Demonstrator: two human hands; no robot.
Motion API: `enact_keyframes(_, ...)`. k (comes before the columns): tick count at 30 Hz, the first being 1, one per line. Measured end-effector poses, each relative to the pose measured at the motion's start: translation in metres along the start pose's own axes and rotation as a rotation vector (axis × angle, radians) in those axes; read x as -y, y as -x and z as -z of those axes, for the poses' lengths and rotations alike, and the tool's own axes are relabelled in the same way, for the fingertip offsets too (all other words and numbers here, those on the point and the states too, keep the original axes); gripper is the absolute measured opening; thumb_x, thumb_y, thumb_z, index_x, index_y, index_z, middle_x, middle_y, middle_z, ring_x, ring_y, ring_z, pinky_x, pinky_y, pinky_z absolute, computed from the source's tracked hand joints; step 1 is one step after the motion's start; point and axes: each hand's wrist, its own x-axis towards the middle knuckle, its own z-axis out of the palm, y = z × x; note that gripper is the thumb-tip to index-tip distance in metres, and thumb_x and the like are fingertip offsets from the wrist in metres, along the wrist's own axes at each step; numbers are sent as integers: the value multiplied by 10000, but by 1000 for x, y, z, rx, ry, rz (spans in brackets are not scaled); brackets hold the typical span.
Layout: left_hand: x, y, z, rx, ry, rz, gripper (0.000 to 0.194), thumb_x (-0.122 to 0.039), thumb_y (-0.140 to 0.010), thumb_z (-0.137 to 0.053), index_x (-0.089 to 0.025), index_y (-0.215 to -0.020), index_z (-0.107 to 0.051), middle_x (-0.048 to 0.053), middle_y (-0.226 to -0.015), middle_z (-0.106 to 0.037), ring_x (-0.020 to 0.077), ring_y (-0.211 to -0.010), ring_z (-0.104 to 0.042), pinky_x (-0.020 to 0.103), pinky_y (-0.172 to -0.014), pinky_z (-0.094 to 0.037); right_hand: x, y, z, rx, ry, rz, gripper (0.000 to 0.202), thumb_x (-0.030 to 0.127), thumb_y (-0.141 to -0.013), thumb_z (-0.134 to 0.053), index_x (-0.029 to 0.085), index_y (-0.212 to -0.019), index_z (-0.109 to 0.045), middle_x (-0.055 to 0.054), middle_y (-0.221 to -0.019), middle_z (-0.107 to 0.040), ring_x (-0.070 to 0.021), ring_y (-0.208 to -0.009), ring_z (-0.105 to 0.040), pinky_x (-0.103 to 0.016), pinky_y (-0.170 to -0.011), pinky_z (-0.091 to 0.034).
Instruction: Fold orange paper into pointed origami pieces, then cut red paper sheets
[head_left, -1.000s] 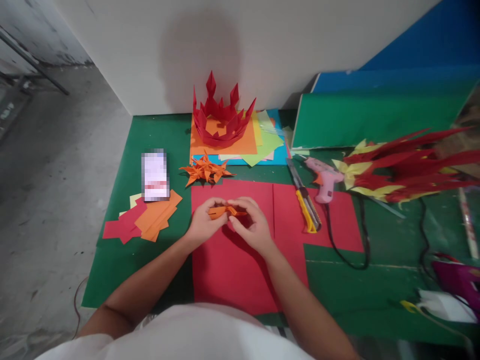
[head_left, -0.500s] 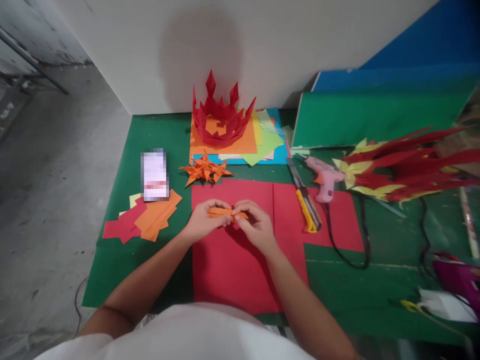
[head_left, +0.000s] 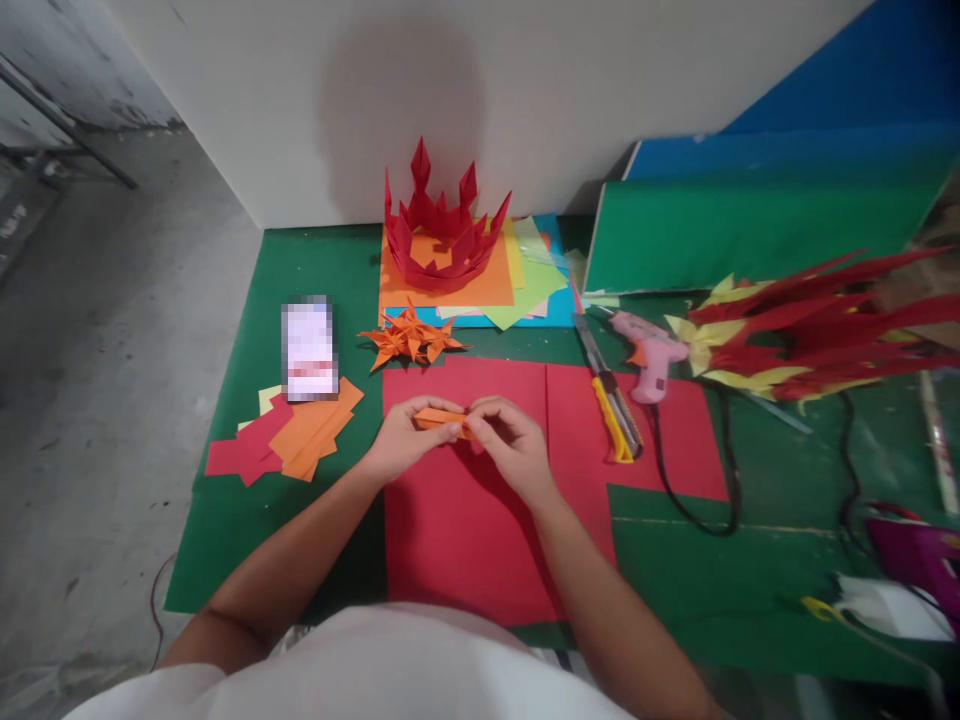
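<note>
Between my two hands is a narrow folded strip of orange paper (head_left: 435,418), held just above a large red sheet (head_left: 480,540). My left hand (head_left: 401,438) pinches its left part between thumb and fingers. At its right end, the thumb and fingers of my right hand (head_left: 514,448) close on the paper and cover that end. Several folded orange paper stars (head_left: 412,338) lie in a pile beyond my hands. Behind them a red folded paper crown (head_left: 442,235) stands on a stack of coloured sheets (head_left: 525,290).
A yellow utility knife (head_left: 611,410) and a pink glue gun (head_left: 651,355) with a black cord lie to the right, near a red and yellow paper piece (head_left: 795,330). On the left are orange paper pieces (head_left: 315,435) and a blurred-out phone-shaped object (head_left: 310,348).
The orange strip has turned slightly, and my right fingers now cover its right end, which stuck out past them before. Both hands stay in about the same place.
</note>
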Motion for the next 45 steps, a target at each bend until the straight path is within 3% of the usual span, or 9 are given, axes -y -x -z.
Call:
enact_keyframes(3,-2,0,-1,-47,-83,-102,267,-340,-596,-823,-166,-760,-702,28,-769,-705,126,-694,-644,249,-703,-522,-5,-1,-3,-3,-83,-75,150,370,-783,-667,235,-803,-603,-7,-767,-575,-142,-674,-540,-306,-643,-476)
enact_keyframes(6,-3,-1,-1,-76,-114,-109,269,-352,-586,-821,-164,-734,-697,36,-762,-706,145,-703,-646,266,-696,-529,-8,-1,-3,4,-162,-124,222,391,-756,-692,239,-878,-587,4,-760,-570,-127,-645,-537,-279,-600,-480)
enact_keyframes(13,5,-1,-4,-165,46,-53,334,-315,-581,-828,-167,-847,-691,11,-821,-688,116,-745,-639,240,-725,-530,-8,0,-6,-46,-145,-57,283,329,-735,-707,263,-956,-543,-19,-922,-587,-153,-845,-581,-296,-743,-496)
enact_keyframes(17,8,2,-14,-204,158,-23,435,-305,-557,-841,-190,-955,-707,13,-878,-685,110,-758,-637,258,-762,-536,-8,0,-11,-70,-144,-106,171,324,-772,-651,254,-878,-535,2,-844,-567,-135,-742,-554,-282,-685,-483)
enact_keyframes(24,13,6,-25,-220,255,1,383,-330,-554,-849,-165,-856,-681,21,-862,-708,128,-779,-656,286,-812,-534,-8,0,-14,-115,-151,-164,153,347,-782,-631,229,-799,-534,14,-741,-575,-126,-654,-540,-277,-642,-476)
enact_keyframes(31,13,4,-27,-251,358,15,391,-449,-584,-816,-159,-794,-658,13,-786,-680,129,-715,-657,285,-719,-557,-8,2,-16,-142,-109,-118,110,317,-788,-631,232,-808,-565,9,-750,-592,-133,-677,-556,-276,-647,-477)
enact_keyframes(39,11,5,-27,-250,364,14,404,-397,-514,-867,-158,-767,-663,0,-764,-680,109,-689,-648,254,-701,-556,-7,2,-15,-128,-73,-89,103,322,-812,-617,226,-800,-580,-3,-778,-602,-141,-713,-562,-290,-688,-474)
enact_keyframes(45,13,4,-23,-249,277,-24,388,-386,-537,-855,-153,-774,-654,0,-757,-681,98,-664,-642,237,-685,-546,-10,2,-12,-93,-177,-159,164,371,-777,-669,226,-786,-593,3,-778,-589,-137,-712,-551,-289,-686,-479)
